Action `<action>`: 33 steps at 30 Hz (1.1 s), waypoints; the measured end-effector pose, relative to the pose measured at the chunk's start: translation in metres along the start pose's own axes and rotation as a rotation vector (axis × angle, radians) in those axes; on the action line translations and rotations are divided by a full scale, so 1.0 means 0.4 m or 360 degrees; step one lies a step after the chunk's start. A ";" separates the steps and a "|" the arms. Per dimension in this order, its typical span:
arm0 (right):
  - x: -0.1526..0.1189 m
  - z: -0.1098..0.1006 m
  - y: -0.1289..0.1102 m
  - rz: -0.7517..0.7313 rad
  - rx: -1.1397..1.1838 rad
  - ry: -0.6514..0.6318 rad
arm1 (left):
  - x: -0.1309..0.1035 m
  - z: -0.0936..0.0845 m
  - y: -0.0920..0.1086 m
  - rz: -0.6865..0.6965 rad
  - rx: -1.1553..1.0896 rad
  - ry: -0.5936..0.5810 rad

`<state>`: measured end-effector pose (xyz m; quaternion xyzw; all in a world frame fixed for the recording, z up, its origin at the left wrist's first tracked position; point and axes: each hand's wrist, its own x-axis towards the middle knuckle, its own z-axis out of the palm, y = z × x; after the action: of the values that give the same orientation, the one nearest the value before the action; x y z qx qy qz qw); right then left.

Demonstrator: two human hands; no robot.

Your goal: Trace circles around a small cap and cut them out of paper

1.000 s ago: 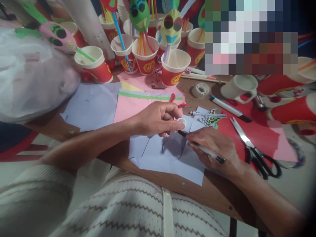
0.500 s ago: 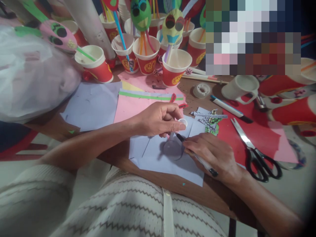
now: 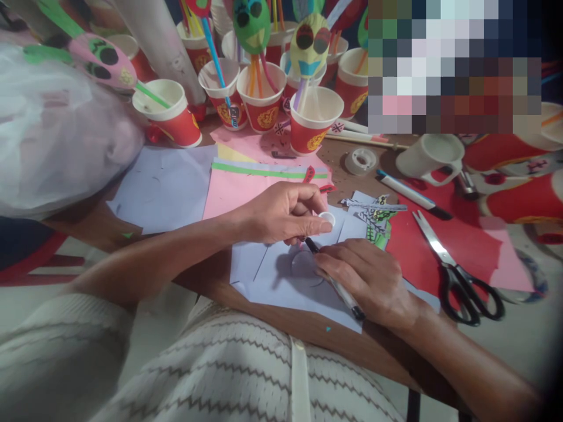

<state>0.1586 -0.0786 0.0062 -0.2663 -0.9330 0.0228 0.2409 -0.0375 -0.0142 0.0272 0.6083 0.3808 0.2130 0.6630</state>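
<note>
My left hand (image 3: pixel 292 215) is closed, pinching a small white round piece (image 3: pixel 326 220) between thumb and fingers; it looks like a ring or cap. Below and to its right, my right hand (image 3: pixel 365 278) grips a marker pen (image 3: pixel 342 295) with a clear barrel and black ends. The pen's tip points up toward the left hand's fingers; whether it touches anything there I cannot tell. Under both hands lies a pale blue sheet of paper (image 3: pixel 257 287), which bears thin curved lines and a shadow. A small pink bit shows below the left fingers.
Black-handled scissors (image 3: pixel 453 264) lie on red paper (image 3: pixel 413 252) at right, near another marker (image 3: pixel 411 193), a tape roll (image 3: pixel 361 161) and a white mug (image 3: pixel 431 157). Red paper cups (image 3: pixel 314 126) with decorated spoons stand behind. A plastic bag (image 3: pixel 57 135) bulges at left.
My right hand and the pen have shifted slightly left and down, and the barrel now crosses the sheet lower. My left hand stays nearly still with the white piece.
</note>
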 end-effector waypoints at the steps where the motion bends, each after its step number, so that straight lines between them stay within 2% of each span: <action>1: 0.002 0.002 -0.003 0.0007 -0.0024 -0.0005 | 0.000 0.000 -0.001 0.0004 -0.0003 0.0001; 14: 0.031 0.023 -0.030 0.0115 -0.0249 -0.0047 | 0.001 0.002 0.003 -0.0005 -0.0060 -0.0005; 25: 0.005 -0.012 -0.020 0.0134 0.0018 -0.0032 | 0.000 0.002 0.007 -0.0039 -0.0058 -0.0007; 33: -0.020 -0.006 0.003 0.0298 0.0241 0.0169 | -0.001 0.000 0.003 -0.0059 0.0023 0.0002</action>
<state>0.1662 -0.0820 0.0048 -0.3340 -0.8857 0.1013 0.3062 -0.0376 -0.0142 0.0286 0.6058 0.3941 0.1983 0.6622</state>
